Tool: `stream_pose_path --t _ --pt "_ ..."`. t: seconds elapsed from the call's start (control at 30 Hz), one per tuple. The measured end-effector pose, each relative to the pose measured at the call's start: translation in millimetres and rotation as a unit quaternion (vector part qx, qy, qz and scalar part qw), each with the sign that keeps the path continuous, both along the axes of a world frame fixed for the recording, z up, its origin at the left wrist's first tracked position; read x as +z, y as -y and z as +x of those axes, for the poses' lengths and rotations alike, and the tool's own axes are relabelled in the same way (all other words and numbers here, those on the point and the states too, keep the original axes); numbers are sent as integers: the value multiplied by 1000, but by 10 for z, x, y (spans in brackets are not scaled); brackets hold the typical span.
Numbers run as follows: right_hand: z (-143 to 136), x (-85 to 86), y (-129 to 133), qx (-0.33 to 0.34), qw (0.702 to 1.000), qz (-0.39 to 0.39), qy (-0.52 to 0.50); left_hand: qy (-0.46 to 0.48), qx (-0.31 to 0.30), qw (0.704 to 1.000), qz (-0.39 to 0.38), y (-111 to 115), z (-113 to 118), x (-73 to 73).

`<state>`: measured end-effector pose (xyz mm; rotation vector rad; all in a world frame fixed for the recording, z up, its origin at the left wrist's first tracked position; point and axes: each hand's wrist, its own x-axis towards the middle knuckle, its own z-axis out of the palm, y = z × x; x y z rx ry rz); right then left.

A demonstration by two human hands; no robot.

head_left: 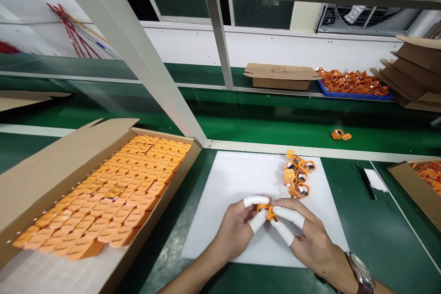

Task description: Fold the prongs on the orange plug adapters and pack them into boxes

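Above a white sheet (234, 179), both hands hold one small orange flip-lid case (263, 207). My left hand (237, 227), with white finger cots on thumb and forefinger, pinches the case body. My right hand (305, 234), also in finger cots and with a watch at the wrist, grips the case's lid side between thumb and fingertips. The lid looks open; the fingers partly hide the inside. Just beyond my right hand, several similar orange cases (299, 172) lie loosely on the sheet, some with lids open and dark and white contents showing.
On the left stands a carton (179, 177) packed with rows of orange cases. A single open case (338, 134) lies on the green belt (248, 131). Farther back are a blue tray (358, 95) of orange pieces and a cardboard box (280, 76). A black pen (367, 181) lies at right.
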<state>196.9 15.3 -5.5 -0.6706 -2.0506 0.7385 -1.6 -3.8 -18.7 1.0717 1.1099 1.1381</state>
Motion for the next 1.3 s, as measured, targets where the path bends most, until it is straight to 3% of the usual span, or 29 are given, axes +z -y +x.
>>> stream_pose_path --t 0.13,0.37,0.57,0.73,0.8,0.9,1.07,1.3 --pt "1 -73 -24 -12 1000 25 -4 12 -17 1000 -10 -41 -4 -3" --pt "-46 -15 -37 7 996 86 9 4 29 1000 -3 10 -4 24" --pt "-48 28 -59 5 997 80 -5 5 -46 999 -3 103 -93 139" --pt "-69 -24 -37 47 996 72 -13 -3 -80 997 13 109 -70 80" --pt "-66 -36 -29 66 997 42 -7 -5 -86 996 15 106 -68 52" --pt "-51 -31 -21 72 995 -71 6 3 -69 998 10 115 -83 37" --pt "-47 -83 -30 50 956 -287 -30 15 -72 997 -6 150 -116 36" --pt "-113 -89 -42 56 926 -371 -34 15 -105 994 2 175 -120 36"
